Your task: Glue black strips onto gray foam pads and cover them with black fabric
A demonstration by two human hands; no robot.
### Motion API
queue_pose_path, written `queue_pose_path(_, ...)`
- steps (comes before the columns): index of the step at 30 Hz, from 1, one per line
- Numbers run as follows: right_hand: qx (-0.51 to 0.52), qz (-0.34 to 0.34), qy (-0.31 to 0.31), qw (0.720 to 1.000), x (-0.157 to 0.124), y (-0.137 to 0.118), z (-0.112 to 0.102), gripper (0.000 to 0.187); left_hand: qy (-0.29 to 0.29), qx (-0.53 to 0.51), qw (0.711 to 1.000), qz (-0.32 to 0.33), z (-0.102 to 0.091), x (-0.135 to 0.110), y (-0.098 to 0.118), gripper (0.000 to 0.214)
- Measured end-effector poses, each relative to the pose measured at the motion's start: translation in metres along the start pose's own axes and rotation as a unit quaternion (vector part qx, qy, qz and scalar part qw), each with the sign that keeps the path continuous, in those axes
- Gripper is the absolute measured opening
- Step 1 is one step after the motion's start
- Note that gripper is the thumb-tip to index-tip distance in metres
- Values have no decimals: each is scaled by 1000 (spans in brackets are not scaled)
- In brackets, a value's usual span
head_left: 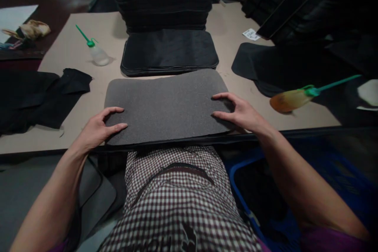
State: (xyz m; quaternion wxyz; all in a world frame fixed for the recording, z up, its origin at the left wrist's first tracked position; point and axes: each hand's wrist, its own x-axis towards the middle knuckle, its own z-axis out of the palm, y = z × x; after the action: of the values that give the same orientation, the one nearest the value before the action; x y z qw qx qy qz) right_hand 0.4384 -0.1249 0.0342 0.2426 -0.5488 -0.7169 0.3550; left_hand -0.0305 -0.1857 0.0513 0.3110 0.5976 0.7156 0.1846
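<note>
A dark grey panel with rounded corners lies across the front edge of the table, its far edge slightly wavy. My left hand grips its left end, with thumb and forefinger on top and the other fingers hidden. At the right end my right hand holds it the same way, thumb and forefinger apart on the upper face. Just beyond the panel sits a low pile of black panels of similar shape.
Behind rises a tall stack of black pieces. A clear squeeze bottle stands left; an amber one is at right. Black cloth and black panels flank the work area. A blue crate is below, right.
</note>
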Motion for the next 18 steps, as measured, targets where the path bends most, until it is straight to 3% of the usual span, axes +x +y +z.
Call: queue_pose_path(18, -6, 2, -11, 1000, 0, 2, 3, 61, -15, -3, 1000, -13, 0, -4, -3, 72)
